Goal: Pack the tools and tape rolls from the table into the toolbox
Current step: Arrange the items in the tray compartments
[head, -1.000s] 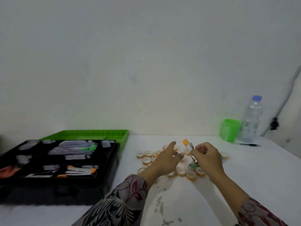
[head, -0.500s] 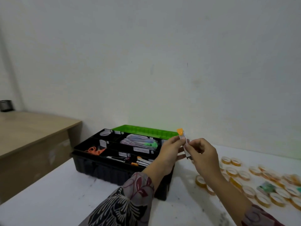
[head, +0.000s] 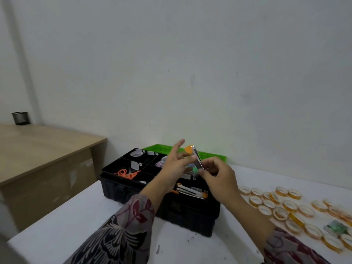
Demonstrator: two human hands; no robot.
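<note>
Table (head: pixel 57 235): white top, scuffed with dark marks near the front edge.
Toolbox (head: pixel 190 216): black, open, standing toward the table's far edge and close to its left edge.
Lid (head: pixel 211 156): green, folded back behind the box against the wall side.
Far-left compartment: one white tape roll (head: pixel 135 154) lying flat.
Near-left compartment: orange-handled scissors (head: pixel 123 172) beside a small white label.
Middle far compartment: clear bags (head: pixel 161 163) with pale and green contents, partly hidden by the hands.
Front compartment: packed tools (head: pixel 190 191) in white sleeves with orange ends, lying side by side along the front wall.
Held tool (head: pixel 194 156): slim packet with an orange end, tilted, in the air over the toolbox and not yet in any compartment.
Right grip (head: pixel 217 178): thumb and fingers curled, pinching the lower end of the held tool.
Left grip (head: pixel 174 165): index finger raised straight, the other fingers meeting the tool's upper part; blurred, so I cannot tell whether they pinch it.
Loose tape rolls (head: pixel 285 205): many yellow-orange rings spread flat toward the table's right edge, well apart from the toolbox.
Green packet (head: pixel 336 227): lying among those rolls near the right edge.
Wooden table (head: pixel 38 141): lower, to the left, carrying a black mesh cup (head: pixel 20 118) at its far corner.
</note>
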